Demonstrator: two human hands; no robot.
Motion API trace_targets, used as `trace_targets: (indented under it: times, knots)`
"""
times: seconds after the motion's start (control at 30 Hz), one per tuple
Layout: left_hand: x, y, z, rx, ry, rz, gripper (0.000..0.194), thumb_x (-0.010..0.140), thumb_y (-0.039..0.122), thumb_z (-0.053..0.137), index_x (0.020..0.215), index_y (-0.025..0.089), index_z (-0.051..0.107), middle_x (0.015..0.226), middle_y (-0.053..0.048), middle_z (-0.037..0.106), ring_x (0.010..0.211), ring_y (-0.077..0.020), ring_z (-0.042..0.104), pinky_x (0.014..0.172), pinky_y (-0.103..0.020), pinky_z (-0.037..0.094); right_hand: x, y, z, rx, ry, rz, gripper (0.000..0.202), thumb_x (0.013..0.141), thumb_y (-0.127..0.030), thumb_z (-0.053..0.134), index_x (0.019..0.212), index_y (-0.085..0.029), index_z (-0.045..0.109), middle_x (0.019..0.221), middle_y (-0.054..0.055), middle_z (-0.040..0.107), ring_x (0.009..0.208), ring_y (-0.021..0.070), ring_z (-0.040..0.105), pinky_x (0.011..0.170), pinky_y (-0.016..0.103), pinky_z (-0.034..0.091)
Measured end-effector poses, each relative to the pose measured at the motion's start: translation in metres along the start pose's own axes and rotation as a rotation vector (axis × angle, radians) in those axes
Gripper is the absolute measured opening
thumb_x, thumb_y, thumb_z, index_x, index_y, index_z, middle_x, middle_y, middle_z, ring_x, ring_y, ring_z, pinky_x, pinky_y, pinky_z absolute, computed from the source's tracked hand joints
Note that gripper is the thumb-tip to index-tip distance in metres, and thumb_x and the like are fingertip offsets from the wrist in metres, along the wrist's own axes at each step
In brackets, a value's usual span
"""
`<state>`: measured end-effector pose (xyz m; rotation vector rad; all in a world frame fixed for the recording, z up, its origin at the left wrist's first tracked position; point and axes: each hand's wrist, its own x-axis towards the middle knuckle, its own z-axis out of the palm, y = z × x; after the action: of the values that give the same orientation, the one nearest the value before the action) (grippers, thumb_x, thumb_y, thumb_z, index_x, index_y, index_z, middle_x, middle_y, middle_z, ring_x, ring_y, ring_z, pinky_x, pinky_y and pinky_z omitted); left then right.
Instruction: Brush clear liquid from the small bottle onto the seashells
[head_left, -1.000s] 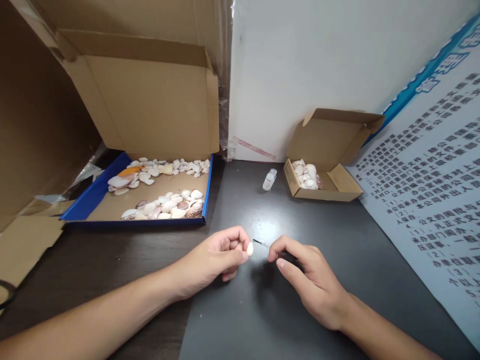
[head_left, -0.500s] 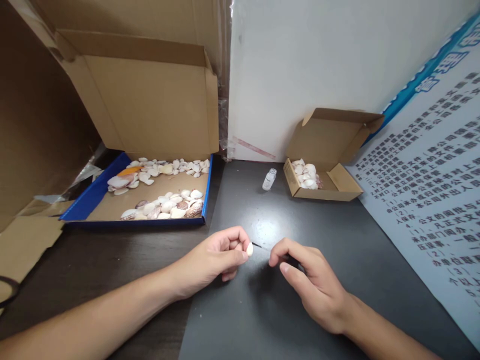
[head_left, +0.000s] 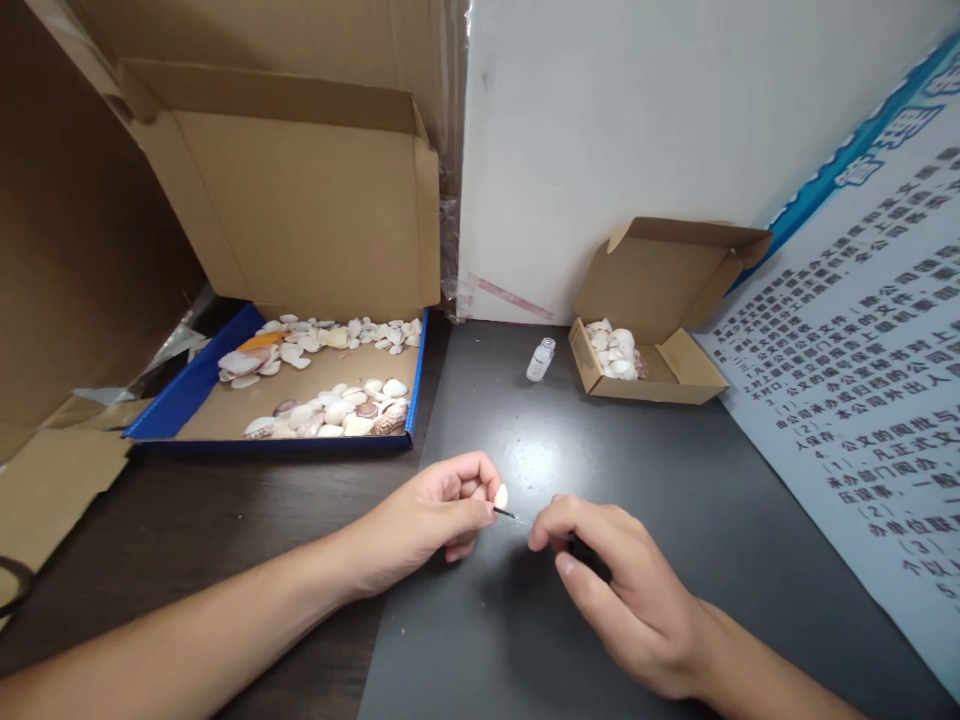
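Between thumb and forefinger, my left hand pinches a small white seashell by its edge. My right hand is curled around a thin brush with a dark tip and a pale, narrow shaft; its handle is hidden in the fingers. The brush tip lies at the lower edge of the shell, close to my left thumb; whether it touches the shell is hard to make out. Beyond my hands stands a small clear bottle with whitish contents and no cap on it.
At the left, an open blue-edged cardboard box holds several heaps of seashells. A smaller open cardboard box with white shells stands at the back right. A printed sheet slants along the right side.
The brush tip has moved from behind the shell's upper right down to its lower edge near my left thumb. My right hand has shifted slightly left and down; the left still grips the shell.
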<state>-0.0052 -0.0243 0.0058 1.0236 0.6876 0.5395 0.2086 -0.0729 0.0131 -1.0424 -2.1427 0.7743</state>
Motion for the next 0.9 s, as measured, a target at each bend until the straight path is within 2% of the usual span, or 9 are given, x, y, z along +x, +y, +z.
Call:
trace_targets:
  times: [0.13,0.3,0.47,0.6,0.77,0.83,0.9]
  knots:
    - [-0.0005,-0.0006,0.0000,-0.020,-0.009,0.011,0.019,0.085,0.032,0.066,0.082,0.019,0.052,0.063,0.008,0.036,0.048,-0.0044,0.030,0.047,-0.020,0.027,0.0007,-0.0005,-0.0004,-0.053,0.029,0.107,0.018,0.090,-0.014,0.038,0.096,-0.023,0.053,0.071,-0.003,0.056,0.059,0.0144,0.052,0.056,0.026,0.039]
    - [-0.0007,0.0002,0.0007,-0.038,-0.002,0.006,0.019,0.085,0.029,0.066,0.082,0.018,0.052,0.063,0.008,0.038,0.048,-0.0045,0.031,0.047,-0.019,0.028,-0.0010,-0.0012,0.0002,-0.028,0.013,-0.020,0.017,0.089,-0.014,0.040,0.096,-0.023,0.053,0.074,-0.002,0.060,0.062,0.0150,0.056,0.058,0.026,0.041]
    - [-0.0008,-0.0003,0.0003,-0.039,0.004,0.005,0.019,0.085,0.030,0.067,0.081,0.018,0.052,0.064,0.008,0.040,0.048,-0.0042,0.031,0.047,-0.019,0.028,-0.0012,-0.0021,0.0009,-0.091,0.053,0.076,0.017,0.090,-0.015,0.040,0.096,-0.022,0.054,0.073,-0.001,0.059,0.060,0.0153,0.055,0.056,0.027,0.039]
    - [-0.0004,-0.0006,-0.0002,-0.066,0.008,-0.004,0.018,0.084,0.028,0.068,0.082,0.018,0.053,0.064,0.008,0.042,0.048,-0.0039,0.030,0.047,-0.020,0.029,-0.0015,-0.0020,0.0009,-0.069,0.017,0.001,0.017,0.089,-0.015,0.040,0.095,-0.022,0.054,0.073,-0.001,0.060,0.060,0.0151,0.055,0.056,0.027,0.039]
    - [-0.0003,0.0030,-0.0016,-0.172,0.007,-0.060,0.012,0.083,0.024,0.064,0.082,0.017,0.054,0.058,0.009,0.033,0.050,-0.0063,0.022,0.048,-0.020,0.025,0.0003,-0.0013,-0.0002,-0.096,0.051,0.100,0.016,0.090,-0.014,0.040,0.095,-0.021,0.054,0.071,-0.001,0.058,0.060,0.0154,0.055,0.056,0.028,0.038]
    - [-0.0003,0.0048,-0.0024,-0.233,0.014,-0.078,0.009,0.083,0.022,0.061,0.082,0.017,0.054,0.058,0.008,0.030,0.051,-0.0068,0.020,0.048,-0.021,0.022,0.0004,-0.0014,-0.0007,-0.073,0.054,0.070,0.016,0.090,-0.014,0.040,0.095,-0.021,0.053,0.071,-0.001,0.058,0.059,0.0153,0.054,0.056,0.027,0.039]
    - [-0.0004,0.0061,-0.0030,-0.275,0.025,-0.085,0.006,0.083,0.019,0.060,0.082,0.016,0.055,0.059,0.008,0.029,0.051,-0.0068,0.020,0.048,-0.021,0.020,0.0000,-0.0024,-0.0005,-0.043,0.041,-0.025,0.017,0.090,-0.013,0.040,0.098,-0.022,0.052,0.073,-0.001,0.059,0.061,0.0152,0.055,0.058,0.027,0.040]
